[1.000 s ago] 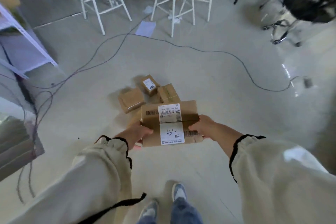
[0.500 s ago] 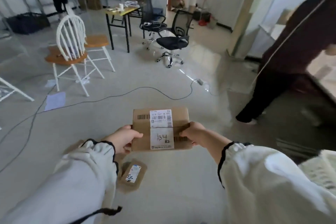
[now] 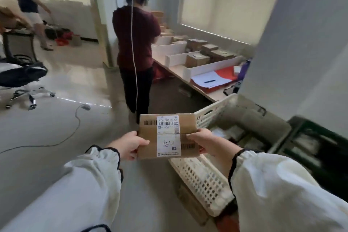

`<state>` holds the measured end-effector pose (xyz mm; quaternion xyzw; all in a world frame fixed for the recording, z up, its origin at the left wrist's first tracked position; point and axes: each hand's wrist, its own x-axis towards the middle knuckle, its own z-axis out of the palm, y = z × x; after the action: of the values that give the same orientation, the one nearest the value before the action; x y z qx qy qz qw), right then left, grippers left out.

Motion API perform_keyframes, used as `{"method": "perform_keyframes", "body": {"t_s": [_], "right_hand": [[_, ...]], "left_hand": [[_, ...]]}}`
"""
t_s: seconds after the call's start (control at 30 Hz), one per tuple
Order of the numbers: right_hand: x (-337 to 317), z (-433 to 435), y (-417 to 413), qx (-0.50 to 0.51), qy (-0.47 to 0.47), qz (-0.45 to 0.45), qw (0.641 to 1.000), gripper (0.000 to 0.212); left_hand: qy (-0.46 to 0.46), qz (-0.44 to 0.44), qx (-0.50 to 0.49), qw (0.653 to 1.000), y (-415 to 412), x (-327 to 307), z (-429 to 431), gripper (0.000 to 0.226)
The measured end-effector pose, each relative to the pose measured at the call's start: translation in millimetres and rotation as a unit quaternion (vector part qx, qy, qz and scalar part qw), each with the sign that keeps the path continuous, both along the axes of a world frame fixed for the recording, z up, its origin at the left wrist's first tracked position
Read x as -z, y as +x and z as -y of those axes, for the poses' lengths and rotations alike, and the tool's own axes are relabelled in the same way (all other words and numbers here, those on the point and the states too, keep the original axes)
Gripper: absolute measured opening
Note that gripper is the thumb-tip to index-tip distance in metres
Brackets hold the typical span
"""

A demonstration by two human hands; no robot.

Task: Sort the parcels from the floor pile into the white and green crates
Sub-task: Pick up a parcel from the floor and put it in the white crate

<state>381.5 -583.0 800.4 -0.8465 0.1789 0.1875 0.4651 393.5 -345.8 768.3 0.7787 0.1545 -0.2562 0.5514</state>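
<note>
Over crate (image 3: 203, 181) perhaps, hands (image 3: 130, 143) (image 3: 209, 141) grip parcel (image 3: 168, 135)

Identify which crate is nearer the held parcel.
The white crate: its lattice wall sits right beside the parcel, while the green crate stands farther right, beyond the white one.

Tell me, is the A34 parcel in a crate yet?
Out. The left hand and right hand grip the parcel by its sides, in the air beside the white crate, not inside it or the green crate.
</note>
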Motion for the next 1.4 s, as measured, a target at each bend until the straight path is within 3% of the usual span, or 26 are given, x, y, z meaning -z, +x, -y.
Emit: {"method": "perform_keyframes", "body": {"t_s": [0.27,0.47,0.57,0.87,1.2,1.3,1.4], "right_hand": [[5.8,216.7,-20.3,0.248,0.035,-0.003,0.968,0.034],[29.2,300.2,-65.8,0.368,0.056,-0.026,0.928,0.028],[37.3,322.6,-79.9,0.411,0.067,-0.040,0.908,0.028],[58.0,339.3,-29.2,0.492,0.073,-0.063,0.865,0.031],[107.8,311.7,89.0,0.519,0.090,-0.082,0.846,0.036],[133.6,313.6,117.0,0.519,0.100,-0.099,0.843,0.050],[165.2,317.3,140.3,0.516,0.097,-0.143,0.839,0.077]], "left_hand": [[-0.012,0.025,0.214,0.976,56.9,-8.8,236.0,0.032],[-0.006,-0.018,0.308,0.951,62.7,9.7,349.3,0.040],[0.011,-0.015,0.344,0.939,66.8,17.2,388.9,0.034],[0.037,-0.040,0.429,0.902,139.8,28.0,436.0,0.040],[0.092,-0.039,0.431,0.897,254.7,65.8,422.2,0.044],[0.107,-0.061,0.412,0.903,270.9,93.5,426.2,0.043],[0.107,-0.086,0.383,0.913,280.3,127.3,436.5,0.041]]}}
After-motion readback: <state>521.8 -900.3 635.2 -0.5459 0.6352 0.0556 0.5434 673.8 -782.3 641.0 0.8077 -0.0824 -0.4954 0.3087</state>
